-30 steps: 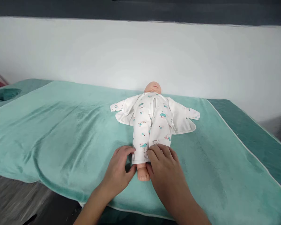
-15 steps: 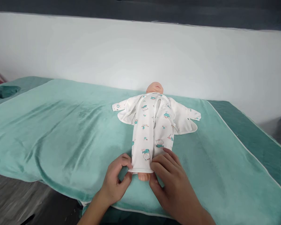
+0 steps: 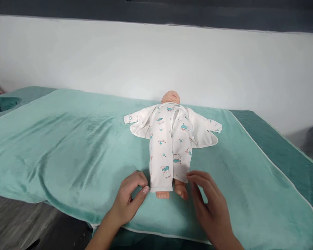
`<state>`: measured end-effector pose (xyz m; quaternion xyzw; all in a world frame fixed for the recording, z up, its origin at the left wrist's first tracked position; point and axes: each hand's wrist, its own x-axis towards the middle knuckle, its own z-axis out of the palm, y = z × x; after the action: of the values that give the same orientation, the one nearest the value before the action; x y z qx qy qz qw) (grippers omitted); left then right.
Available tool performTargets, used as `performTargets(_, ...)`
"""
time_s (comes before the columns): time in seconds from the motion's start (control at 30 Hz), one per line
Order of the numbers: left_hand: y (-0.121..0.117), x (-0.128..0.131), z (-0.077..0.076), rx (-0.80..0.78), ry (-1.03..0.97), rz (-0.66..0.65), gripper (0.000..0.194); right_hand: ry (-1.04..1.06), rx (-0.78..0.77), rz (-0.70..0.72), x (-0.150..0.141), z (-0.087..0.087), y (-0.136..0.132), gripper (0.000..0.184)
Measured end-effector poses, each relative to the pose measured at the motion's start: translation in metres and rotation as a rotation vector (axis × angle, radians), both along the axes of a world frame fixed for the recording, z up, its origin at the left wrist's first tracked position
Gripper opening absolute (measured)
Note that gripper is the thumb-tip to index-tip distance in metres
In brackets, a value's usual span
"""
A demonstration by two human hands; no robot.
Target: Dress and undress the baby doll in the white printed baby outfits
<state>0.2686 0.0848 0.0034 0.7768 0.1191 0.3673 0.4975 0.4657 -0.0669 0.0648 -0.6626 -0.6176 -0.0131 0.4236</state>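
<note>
A baby doll (image 3: 170,97) lies on its back on a teal blanket (image 3: 67,139), head toward the wall. It wears white printed trousers (image 3: 169,152) and an open white printed jacket (image 3: 198,130) spread to both sides. Both bare feet (image 3: 172,192) poke out of the trouser legs. My left hand (image 3: 129,199) rests on the blanket just left of the left trouser cuff, fingers curled, holding nothing. My right hand (image 3: 210,205) hovers just right of the doll's feet, fingers apart and empty.
The blanket covers a darker teal padded table (image 3: 281,146) that runs along a white wall (image 3: 156,62). A folded dark teal cloth (image 3: 3,103) lies at the far left. The blanket's near edge hangs over the table front, with dark floor at lower left.
Both hands pulled the trouser leg down toward the doll's feet, then let go. The right hand moved off to the right and opened; a second foot now shows.
</note>
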Motion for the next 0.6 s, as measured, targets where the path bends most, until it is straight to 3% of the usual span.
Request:
performTargets(0.1,0.001,0.001,-0.002,0.008,0.003,0.011,0.019,0.016,0.006,-0.231,0.012,-0.023,-0.006,0.034)
performTargets(0.27,0.003,0.002,-0.004,0.039,0.009,0.05,0.024,-0.021,-0.117,-0.326,0.015,-0.048,-0.001,0.038)
performTargets(0.4,0.002,0.002,-0.004,0.063,0.034,0.088,0.026,-0.053,-0.129,-0.291,0.012,-0.044,0.008,0.025)
performTargets(0.6,0.001,0.002,-0.002,0.056,0.075,0.137,0.03,0.137,0.034,-0.064,0.006,-0.021,-0.001,0.014)
